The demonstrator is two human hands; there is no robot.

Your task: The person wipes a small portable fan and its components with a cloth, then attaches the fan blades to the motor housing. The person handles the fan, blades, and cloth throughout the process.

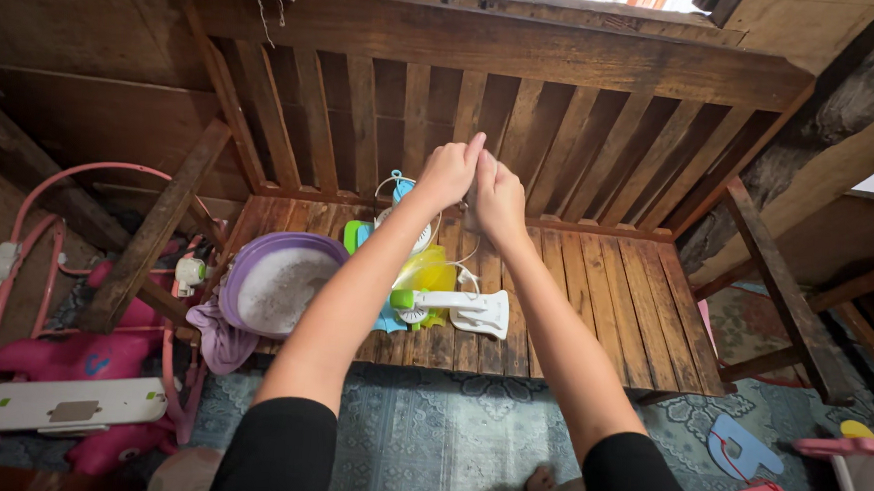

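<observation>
Fingers of our left hand (448, 172) and right hand (498, 197) press together, curled narrow; what they pinch we cannot tell; head view only: they hover above the white fan (454, 308) on the bench (602, 302), near the purple basin (280, 286); risk: a snagged cord tips the fan into the suds.

bench (612, 292): worn slatted wood, matt, looks rough to me
basin (249, 272): purple plastic, smooth, foamy water inside
cloth (219, 339): soft lilac fabric
fan base (478, 311): glossy white plastic, I'd say
floor mat (429, 422): patterned, slight sheen
</observation>
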